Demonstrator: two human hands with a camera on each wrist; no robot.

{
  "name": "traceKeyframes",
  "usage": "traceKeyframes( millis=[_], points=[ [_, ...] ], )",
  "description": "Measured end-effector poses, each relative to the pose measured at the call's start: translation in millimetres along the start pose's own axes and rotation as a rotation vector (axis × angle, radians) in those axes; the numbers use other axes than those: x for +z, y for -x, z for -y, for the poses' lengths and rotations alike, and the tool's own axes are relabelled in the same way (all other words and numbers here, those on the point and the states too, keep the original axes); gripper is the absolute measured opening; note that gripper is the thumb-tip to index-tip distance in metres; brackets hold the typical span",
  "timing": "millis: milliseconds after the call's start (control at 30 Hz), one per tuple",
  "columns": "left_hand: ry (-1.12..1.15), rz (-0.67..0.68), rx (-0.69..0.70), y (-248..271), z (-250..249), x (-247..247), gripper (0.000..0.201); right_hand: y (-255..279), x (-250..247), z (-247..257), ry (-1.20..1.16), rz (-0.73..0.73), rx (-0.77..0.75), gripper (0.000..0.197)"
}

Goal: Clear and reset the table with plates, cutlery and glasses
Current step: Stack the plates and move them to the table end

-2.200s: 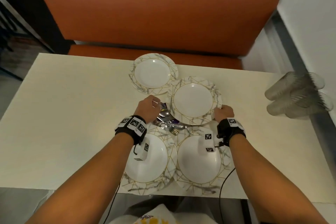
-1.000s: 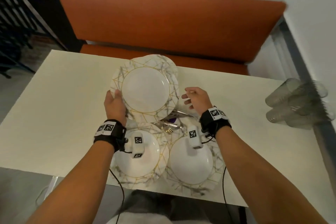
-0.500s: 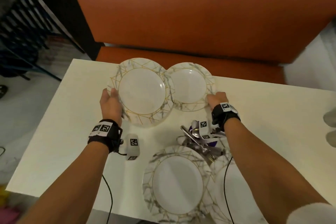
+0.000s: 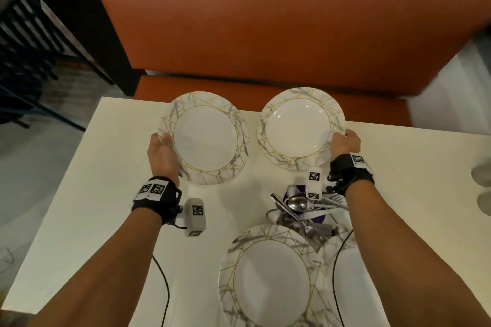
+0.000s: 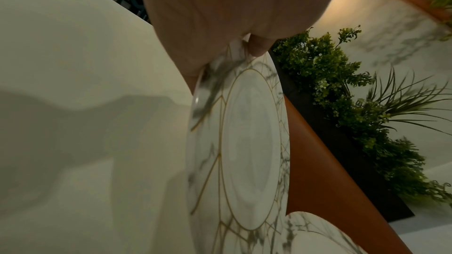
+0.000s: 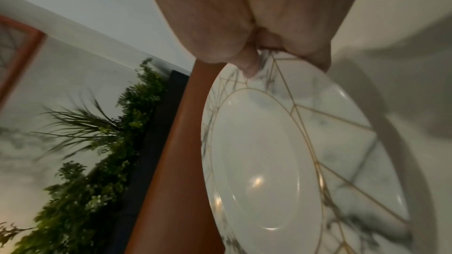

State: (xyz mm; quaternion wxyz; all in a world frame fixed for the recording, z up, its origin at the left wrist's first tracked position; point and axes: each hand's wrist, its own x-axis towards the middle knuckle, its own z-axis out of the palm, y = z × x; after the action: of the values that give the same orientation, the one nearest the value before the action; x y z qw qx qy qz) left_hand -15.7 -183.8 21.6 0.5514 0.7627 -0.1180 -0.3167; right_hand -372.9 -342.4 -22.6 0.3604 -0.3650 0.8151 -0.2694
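Note:
I hold two white marble-patterned plates with gold lines above the far half of the cream table point(image 4: 101, 194). My left hand point(image 4: 162, 151) grips the left plate point(image 4: 204, 138) by its left rim, thumb on top point(image 5: 257, 49). My right hand point(image 4: 345, 143) grips the right plate point(image 4: 297, 127) by its right rim point(image 6: 269, 142). A third plate point(image 4: 271, 279) lies at the near edge, and a fourth point(image 4: 348, 273) is partly hidden under my right forearm. A heap of cutlery point(image 4: 300, 210) on something purple lies between them.
An orange bench point(image 4: 265, 34) runs along the far side of the table. Dark railings point(image 4: 24, 42) stand at the left. Blurred glasses point(image 4: 482, 178) sit at the right frame edge. Green plants point(image 5: 342, 103) line the wall behind the bench.
My left hand lifted one plate and carried it left. My right hand took hold of the far plate and raised it. Both plates now sit side by side near the far edge.

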Motion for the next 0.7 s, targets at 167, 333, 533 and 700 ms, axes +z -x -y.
traceKeyframes(
  millis=[167,333,533,700],
  points=[
    [-0.025,0.066,0.019,12.4,-0.9,10.1,0.036,3.1,-23.0,-4.4,-0.169,-0.028,-0.038,0.037],
    [-0.055,0.160,0.030,31.3,4.6,21.8,0.022,26.5,-27.1,-9.8,-0.219,0.102,-0.119,0.034],
    [-0.062,0.243,-0.064,54.0,11.0,35.7,0.035,54.7,-23.3,-26.7,-0.206,0.191,-0.143,0.028],
    [-0.104,0.301,-0.109,69.3,15.0,45.2,0.043,75.8,-21.2,-38.2,-0.068,0.258,-0.159,0.028]
  ],
)
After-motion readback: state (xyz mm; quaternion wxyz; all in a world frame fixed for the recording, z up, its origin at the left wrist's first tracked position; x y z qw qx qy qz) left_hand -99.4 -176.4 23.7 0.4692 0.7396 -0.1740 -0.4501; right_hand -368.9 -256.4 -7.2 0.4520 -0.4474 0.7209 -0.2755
